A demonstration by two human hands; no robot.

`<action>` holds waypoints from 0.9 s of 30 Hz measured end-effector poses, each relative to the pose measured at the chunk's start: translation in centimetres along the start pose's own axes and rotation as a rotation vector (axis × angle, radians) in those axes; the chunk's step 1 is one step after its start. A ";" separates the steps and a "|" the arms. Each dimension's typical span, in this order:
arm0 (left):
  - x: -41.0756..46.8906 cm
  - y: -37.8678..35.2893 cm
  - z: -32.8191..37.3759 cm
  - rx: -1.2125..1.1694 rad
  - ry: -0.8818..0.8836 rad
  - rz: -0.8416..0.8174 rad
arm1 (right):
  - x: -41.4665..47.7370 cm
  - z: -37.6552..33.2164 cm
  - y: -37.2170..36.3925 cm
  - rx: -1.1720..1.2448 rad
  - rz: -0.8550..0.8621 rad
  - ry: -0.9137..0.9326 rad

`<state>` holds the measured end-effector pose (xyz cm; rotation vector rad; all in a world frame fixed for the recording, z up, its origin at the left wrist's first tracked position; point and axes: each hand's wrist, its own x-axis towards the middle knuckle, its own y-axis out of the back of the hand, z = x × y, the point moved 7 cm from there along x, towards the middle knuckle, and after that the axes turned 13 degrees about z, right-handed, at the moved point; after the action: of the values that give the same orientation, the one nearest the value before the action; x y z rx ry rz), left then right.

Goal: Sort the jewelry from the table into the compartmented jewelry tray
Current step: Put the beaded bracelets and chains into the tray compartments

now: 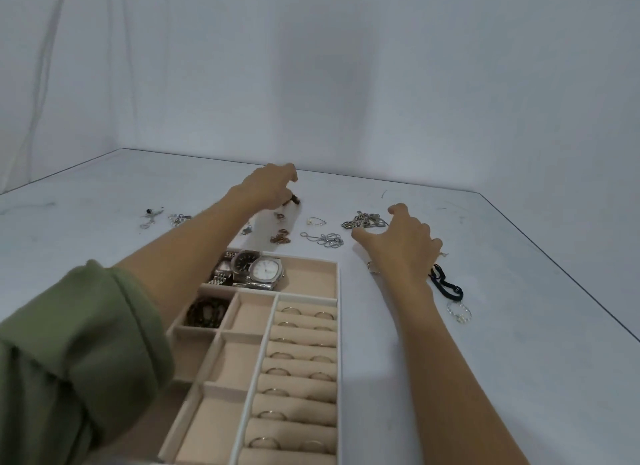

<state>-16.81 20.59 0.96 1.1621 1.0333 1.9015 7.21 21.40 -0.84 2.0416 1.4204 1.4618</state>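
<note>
Surface: white table, faintly scuffed and marked; its far edge and right edge show as thin dark lines. Behind it a plain white wall or backdrop with soft folds at left and a grey shadow in the middle.

Tray sits near-centre, pale pink lining, white rim. Far compartment holds three watches. A small left compartment holds dark beads. Right column is ring rolls with several thin rings slotted in. Other compartments in view bare.

Loose jewelry lies on the table beyond and right of the tray: silver chain, heavier metal chain, small copper piece, thin ring-like piece, small items at far left, black links, pale bracelet.

Left hand reaches past the tray, fingers curled down and pinched on a small dark piece at the table. Green sleeve pushed up the arm.

Right hand hovers palm-down, fingers spread and loose, grasping nothing, just beside the heavy chain.

Hidden/unclear: left arm covers the tray's left side; tray's near end is cut off by the frame. A small ring-like item under the right wrist is partly covered. Nature of the dark piece not resolvable.
</note>
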 end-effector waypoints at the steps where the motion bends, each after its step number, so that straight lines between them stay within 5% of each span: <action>1: -0.2 1.2 -0.3 -0.111 0.033 0.021 | 0.1 -0.2 0.3 0.050 -0.005 -0.019; 6: -3.2 7.4 -1.5 -0.624 0.150 0.158 | 0.2 -1.5 1.5 0.399 -0.086 -0.130; 11: -8.6 12.6 -1.3 -0.842 0.129 0.253 | -0.4 -4.5 2.6 0.672 -0.349 -0.096; 18: -15.8 14.1 -1.2 -1.014 0.135 0.279 | -4.3 -8.0 2.7 0.545 -0.757 0.161; 27: -18.9 10.6 -3.0 -1.143 0.284 0.360 | -6.3 -8.6 2.9 0.132 -0.693 0.411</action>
<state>-13.88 -1.06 2.19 0.3994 -0.2550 2.4072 1.55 12.19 1.43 1.1168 2.1398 1.5188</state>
